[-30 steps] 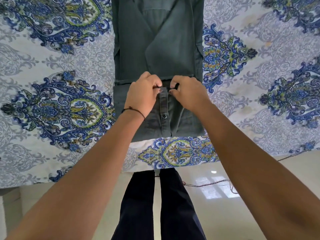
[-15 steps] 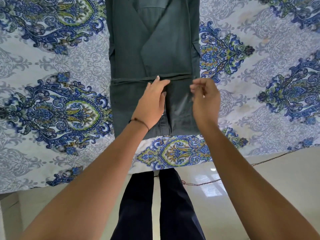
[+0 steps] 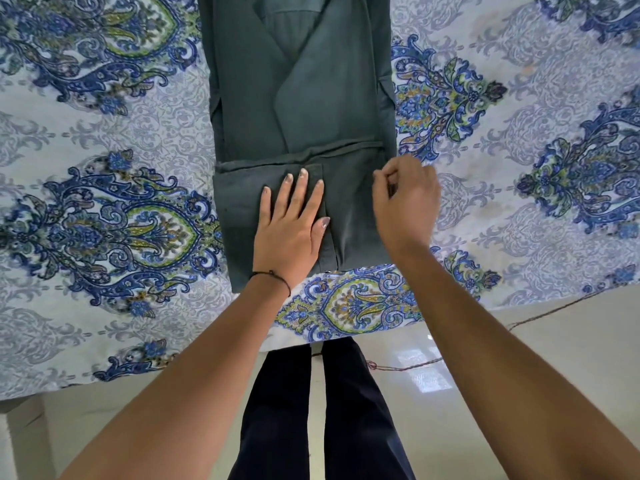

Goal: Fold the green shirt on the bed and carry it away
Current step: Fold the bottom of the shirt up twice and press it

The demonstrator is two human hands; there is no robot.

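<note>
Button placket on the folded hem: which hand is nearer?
Left. The left hand lies flat on the shirt, its thumb on the placket. The right hand is curled at the shirt's right edge, off to the placket's right.

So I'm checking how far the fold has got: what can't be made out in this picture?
- Head view: the green shirt's collar end is cut off by the top edge.
- The fabric under the left hand is hidden by the flat palm.
- Whether the right hand pinches the shirt's edge: its curled fingers hide that.
- The bed's full extent runs past the frame edges.
</note>
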